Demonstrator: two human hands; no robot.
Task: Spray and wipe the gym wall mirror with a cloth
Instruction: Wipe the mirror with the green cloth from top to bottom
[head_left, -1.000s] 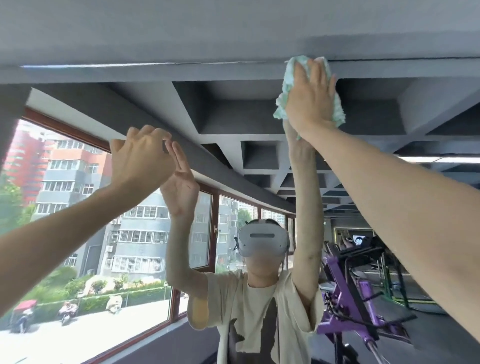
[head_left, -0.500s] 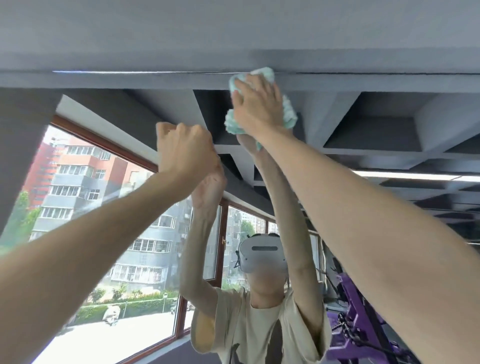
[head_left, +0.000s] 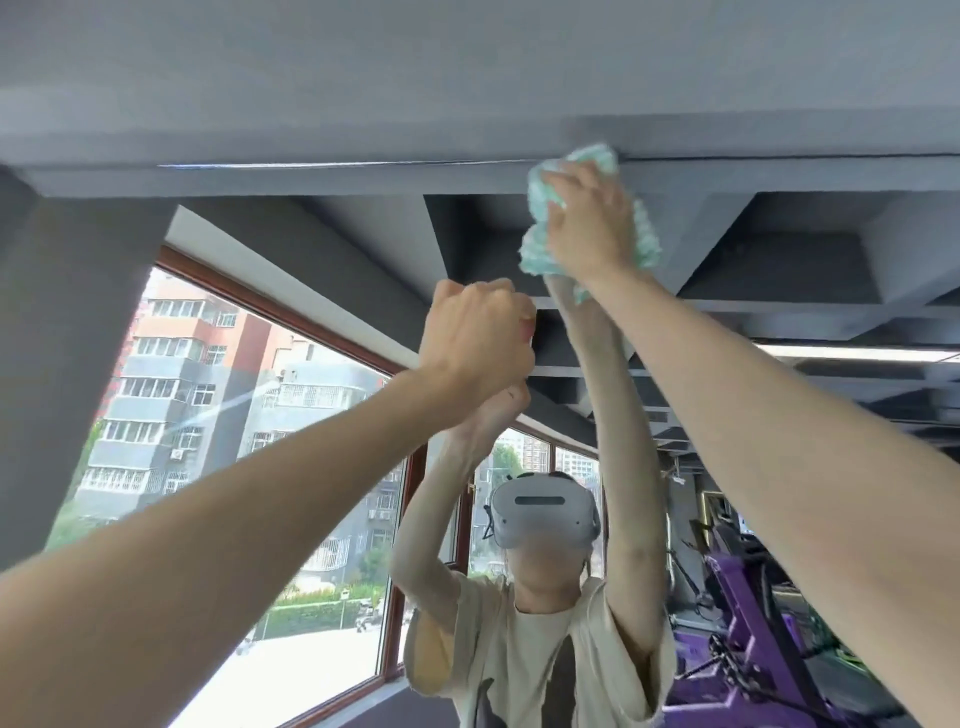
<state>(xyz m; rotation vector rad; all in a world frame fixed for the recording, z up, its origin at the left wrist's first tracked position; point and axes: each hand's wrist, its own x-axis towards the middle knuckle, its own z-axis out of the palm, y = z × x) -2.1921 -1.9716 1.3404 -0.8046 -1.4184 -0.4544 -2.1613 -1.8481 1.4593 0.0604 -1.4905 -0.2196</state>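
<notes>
The wall mirror (head_left: 779, 260) fills the view below its top edge and reflects me, the ceiling and the windows. A crumpled teal cloth (head_left: 540, 254) is pressed to the glass right at that top edge. My right hand (head_left: 589, 218) grips it, arm stretched up. My left hand (head_left: 475, 338) is raised lower and to the left of the cloth. It is curled into a fist against the glass, touching its own reflection, with nothing visible in it. No spray bottle is in view.
A grey wall band (head_left: 467, 93) runs above the mirror. The glass reflects a red-framed window (head_left: 291, 312) with buildings outside at left and purple gym machines (head_left: 753, 613) at lower right.
My right hand swept the cloth left along the top edge, then back to the right. My left hand moved right and closed into a tighter fist.
</notes>
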